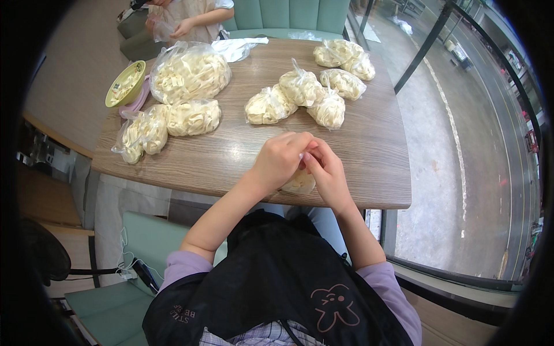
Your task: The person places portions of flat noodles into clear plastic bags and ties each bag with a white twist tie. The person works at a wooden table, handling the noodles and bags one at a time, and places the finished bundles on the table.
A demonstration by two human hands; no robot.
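Observation:
Both my hands meet above the near edge of the wooden table [242,164]. My left hand [281,158] and my right hand [326,168] pinch together at the top of a small clear plastic bag [301,184] of pale food pieces, which they partly cover. Beyond them several knotted bags of wide pale noodles or strips [301,88] stand in a group, with more bags [339,54] behind. At the left lie a large full bag [190,75] and smaller bags [192,117] in front of it.
A yellow-green bowl [125,84] with some pale strips rests over a pink dish [138,101] at the left. White plastic bags [238,48] lie at the far edge. Another person [190,21] handles a clear bag across the table. A window [441,129] borders the right side.

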